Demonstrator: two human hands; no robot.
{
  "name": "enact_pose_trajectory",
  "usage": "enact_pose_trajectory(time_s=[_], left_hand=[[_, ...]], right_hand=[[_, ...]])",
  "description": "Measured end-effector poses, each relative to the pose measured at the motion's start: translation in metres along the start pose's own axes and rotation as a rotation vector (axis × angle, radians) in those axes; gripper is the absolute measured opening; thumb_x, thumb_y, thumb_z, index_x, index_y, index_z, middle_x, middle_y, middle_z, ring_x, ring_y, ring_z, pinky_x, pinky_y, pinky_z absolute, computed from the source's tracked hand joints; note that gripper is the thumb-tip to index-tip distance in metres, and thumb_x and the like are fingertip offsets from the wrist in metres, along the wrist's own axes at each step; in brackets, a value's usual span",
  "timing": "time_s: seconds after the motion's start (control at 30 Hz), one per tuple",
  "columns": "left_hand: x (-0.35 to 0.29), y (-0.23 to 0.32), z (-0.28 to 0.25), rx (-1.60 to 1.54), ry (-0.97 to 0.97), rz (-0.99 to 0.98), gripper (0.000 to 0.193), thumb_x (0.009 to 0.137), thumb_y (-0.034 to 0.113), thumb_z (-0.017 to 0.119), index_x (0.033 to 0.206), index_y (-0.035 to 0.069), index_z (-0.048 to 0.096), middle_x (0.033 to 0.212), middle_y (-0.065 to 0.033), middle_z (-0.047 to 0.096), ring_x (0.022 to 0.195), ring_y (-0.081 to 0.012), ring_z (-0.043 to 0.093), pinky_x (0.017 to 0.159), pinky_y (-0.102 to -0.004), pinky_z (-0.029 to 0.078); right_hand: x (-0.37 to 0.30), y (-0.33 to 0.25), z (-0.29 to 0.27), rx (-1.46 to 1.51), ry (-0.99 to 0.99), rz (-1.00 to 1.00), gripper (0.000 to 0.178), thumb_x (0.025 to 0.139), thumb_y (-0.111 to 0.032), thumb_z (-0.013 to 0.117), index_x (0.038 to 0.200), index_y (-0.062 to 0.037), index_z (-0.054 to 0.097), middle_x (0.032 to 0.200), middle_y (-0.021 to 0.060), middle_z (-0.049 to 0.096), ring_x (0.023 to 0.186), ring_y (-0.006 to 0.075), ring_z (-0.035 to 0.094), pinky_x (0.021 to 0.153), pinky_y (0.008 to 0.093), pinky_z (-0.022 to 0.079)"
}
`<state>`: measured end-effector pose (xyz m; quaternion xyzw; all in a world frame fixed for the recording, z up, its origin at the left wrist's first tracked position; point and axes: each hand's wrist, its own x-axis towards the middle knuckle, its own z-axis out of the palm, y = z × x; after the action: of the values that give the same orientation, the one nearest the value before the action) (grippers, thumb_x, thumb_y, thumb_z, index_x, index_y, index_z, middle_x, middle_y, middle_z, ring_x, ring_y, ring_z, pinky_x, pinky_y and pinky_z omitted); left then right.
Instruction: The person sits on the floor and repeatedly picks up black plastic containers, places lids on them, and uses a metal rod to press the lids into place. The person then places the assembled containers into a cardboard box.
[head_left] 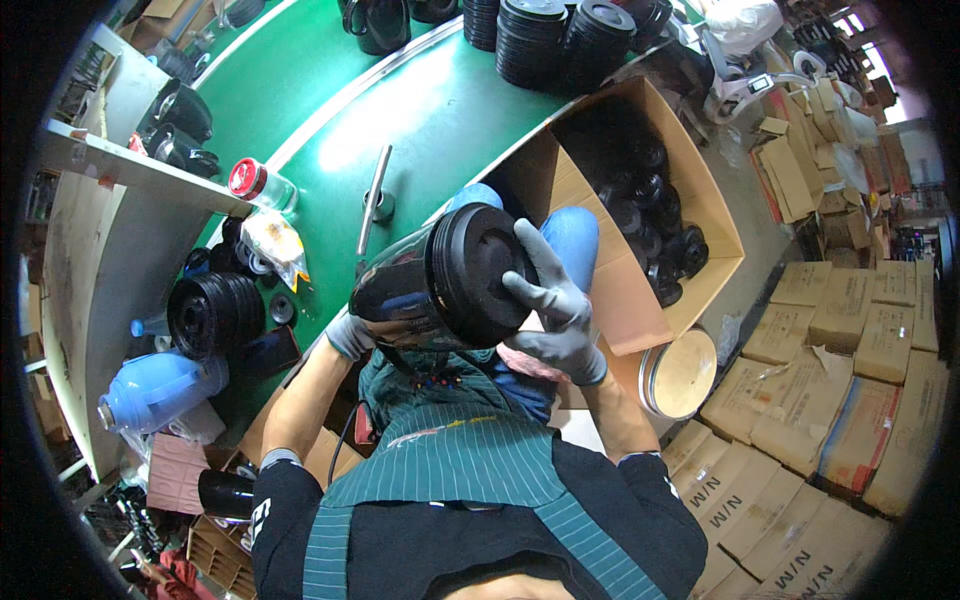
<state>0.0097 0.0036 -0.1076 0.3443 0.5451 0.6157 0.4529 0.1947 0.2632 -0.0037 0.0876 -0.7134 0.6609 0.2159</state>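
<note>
Apron (450, 465), right fingers (541, 256) on black container (447, 285)

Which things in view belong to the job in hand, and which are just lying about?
In the job:
glossy black vessel, left hand at its side
ribbed black cap on its end, right hand at it

Apparently just lying about:
red-lidded clear jar
blue bottle
plastic bag

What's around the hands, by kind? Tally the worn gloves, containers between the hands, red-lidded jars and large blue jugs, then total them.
Gray left glove and right glove: 2
Black cylindrical container: 1
Red-lidded clear jar: 1
Large blue jug: 1
Total: 5
</note>
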Motion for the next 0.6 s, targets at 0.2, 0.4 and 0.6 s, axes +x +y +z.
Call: enact_pose_trajectory(time_s=[0.2,0.4,0.6], left_hand=[[0.004,0.000,0.004,0.583,-0.225,0.369,0.054,0.100,0.024,0.073,0.151,0.010,0.060,0.157,-0.0103,0.059,0.138,-0.0255,0.060,0.123,-0.0450,0.042],[-0.011,0.005,-0.002,0.101,-0.215,0.084,0.069,0.108,0.053,0.054,0.161,0.008,0.046,0.160,-0.0113,0.055,0.140,-0.0274,0.057,0.123,-0.0480,0.043],[-0.019,-0.029,-0.022,-1.100,-0.183,-0.147,0.110,0.097,0.091,0.021,0.161,0.004,0.044,0.158,-0.0197,0.055,0.141,-0.0354,0.056,0.119,-0.0543,0.046]], right_hand=[[-0.017,-0.020,0.001,-0.131,-0.085,-0.090,0.074,0.074,-0.015,0.093,0.144,-0.0147,0.072,0.173,0.0322,0.026,0.162,0.0480,0.026,0.128,0.0508,0.027],[-0.037,-0.026,-0.002,-0.238,-0.046,-0.027,0.074,0.072,-0.020,0.096,0.142,-0.0133,0.073,0.171,0.0317,0.031,0.160,0.0480,0.031,0.128,0.0507,0.029],[-0.031,-0.035,0.008,0.061,0.088,0.211,0.116,0.083,-0.048,0.092,0.166,0.0039,0.031,0.175,0.0258,0.024,0.163,0.0363,0.026,0.131,0.0447,0.024]])
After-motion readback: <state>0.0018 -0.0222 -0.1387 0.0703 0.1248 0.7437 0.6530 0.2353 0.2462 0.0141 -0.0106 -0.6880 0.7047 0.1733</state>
